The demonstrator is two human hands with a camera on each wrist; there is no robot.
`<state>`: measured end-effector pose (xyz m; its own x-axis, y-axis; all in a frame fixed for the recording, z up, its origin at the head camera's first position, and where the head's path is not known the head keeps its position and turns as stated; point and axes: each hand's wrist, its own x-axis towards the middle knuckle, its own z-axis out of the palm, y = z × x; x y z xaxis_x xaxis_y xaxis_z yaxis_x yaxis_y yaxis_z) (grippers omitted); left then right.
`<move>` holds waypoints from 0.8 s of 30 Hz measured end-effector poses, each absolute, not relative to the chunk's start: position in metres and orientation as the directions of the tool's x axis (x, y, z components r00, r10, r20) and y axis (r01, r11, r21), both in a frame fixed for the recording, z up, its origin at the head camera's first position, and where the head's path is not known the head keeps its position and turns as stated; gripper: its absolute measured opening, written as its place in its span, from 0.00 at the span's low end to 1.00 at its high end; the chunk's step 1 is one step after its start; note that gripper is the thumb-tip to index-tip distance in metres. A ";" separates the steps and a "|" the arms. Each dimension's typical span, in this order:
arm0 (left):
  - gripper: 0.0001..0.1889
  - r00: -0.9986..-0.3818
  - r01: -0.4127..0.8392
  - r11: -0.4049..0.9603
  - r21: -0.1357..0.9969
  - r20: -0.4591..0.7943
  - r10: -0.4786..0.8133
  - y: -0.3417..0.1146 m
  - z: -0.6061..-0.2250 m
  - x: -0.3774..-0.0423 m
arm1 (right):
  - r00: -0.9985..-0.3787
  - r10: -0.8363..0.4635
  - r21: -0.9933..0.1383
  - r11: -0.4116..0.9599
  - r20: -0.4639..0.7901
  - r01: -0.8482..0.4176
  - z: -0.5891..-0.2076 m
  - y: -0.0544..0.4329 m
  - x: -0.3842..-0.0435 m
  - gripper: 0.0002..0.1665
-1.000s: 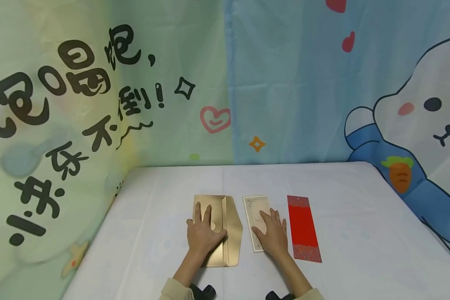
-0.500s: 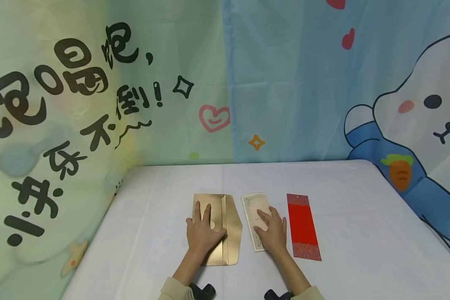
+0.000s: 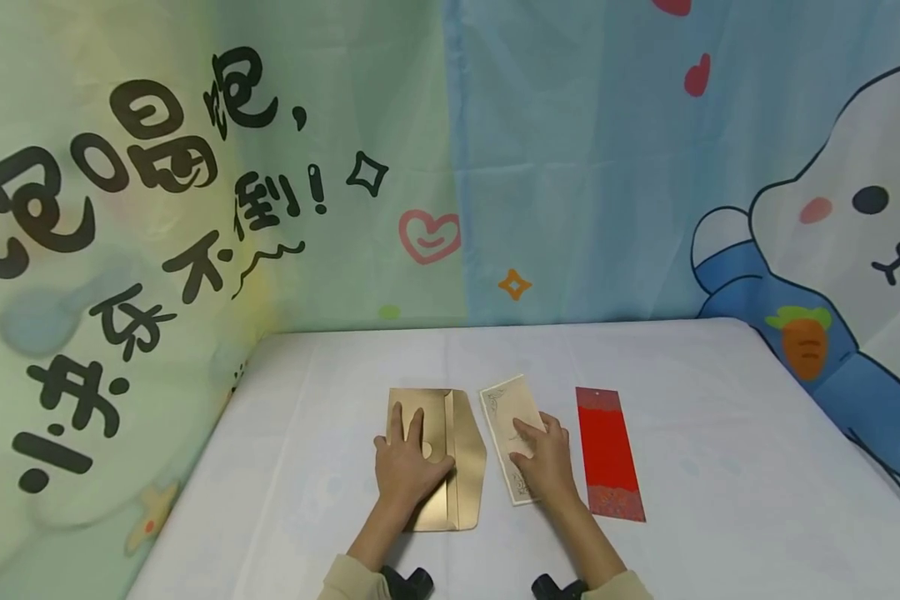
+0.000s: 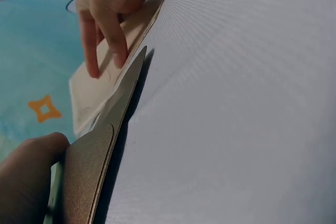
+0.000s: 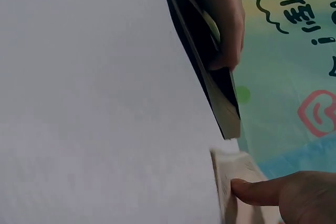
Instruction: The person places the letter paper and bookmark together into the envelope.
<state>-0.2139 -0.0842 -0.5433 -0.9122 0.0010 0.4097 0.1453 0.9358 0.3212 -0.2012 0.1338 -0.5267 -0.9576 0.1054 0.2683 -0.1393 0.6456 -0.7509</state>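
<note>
A gold envelope (image 3: 465,467) lies on the white table with its pointed flap spread out to the right. My left hand (image 3: 407,467) rests on it, fingers straight and spread, thumb near the flap fold. Right of it is a cream paper card (image 3: 508,408) with a scrolled border, leaning with one long side raised. My right hand (image 3: 549,458) holds this card at its lower right; in the right wrist view the thumb (image 5: 252,190) presses on the card's face. The fingers behind the card are hidden there.
A long red paper envelope (image 3: 607,450) with patterned ends lies just right of my right hand. The white table (image 3: 330,383) runs back to a printed curtain (image 3: 570,167), which also hangs along the left.
The cream card has turned anticlockwise, and its right side has come up with my right hand. My left hand and both envelopes stay put.
</note>
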 end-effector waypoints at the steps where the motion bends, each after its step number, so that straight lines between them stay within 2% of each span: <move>1: 0.44 -0.908 0.150 0.935 0.321 0.418 0.002 -0.084 -0.544 -0.214 | -0.964 0.105 -0.760 0.638 0.244 -0.122 -0.524 0.136 -0.201 0.29; 4: 0.44 -0.893 0.162 0.935 0.314 0.451 0.004 -0.083 -0.547 -0.216 | -0.985 0.114 -0.820 0.570 0.133 -0.044 -0.516 0.142 -0.200 0.26; 9: 0.44 -0.913 0.138 0.937 0.321 0.407 -0.004 -0.083 -0.545 -0.216 | -0.995 0.042 -0.961 0.259 -0.088 0.096 -0.507 0.144 -0.201 0.28; 12: 0.45 -0.933 0.112 0.942 0.315 0.359 -0.010 -0.083 -0.542 -0.216 | -0.991 -0.047 -0.989 0.095 -0.121 0.116 -0.506 0.138 -0.202 0.30; 14: 0.46 -0.941 0.099 0.945 0.312 0.337 -0.013 -0.083 -0.541 -0.216 | -0.989 -0.102 -0.994 0.031 -0.109 0.106 -0.508 0.132 -0.203 0.31; 18: 0.45 -0.944 0.097 0.945 0.314 0.329 -0.012 -0.082 -0.540 -0.216 | -0.979 -0.185 -0.996 -0.007 -0.088 0.091 -0.516 0.122 -0.206 0.34; 24: 0.44 -0.943 0.109 0.945 0.308 0.333 0.000 -0.082 -0.540 -0.214 | -0.980 -0.188 -0.988 0.148 -0.070 0.042 -0.521 0.114 -0.208 0.35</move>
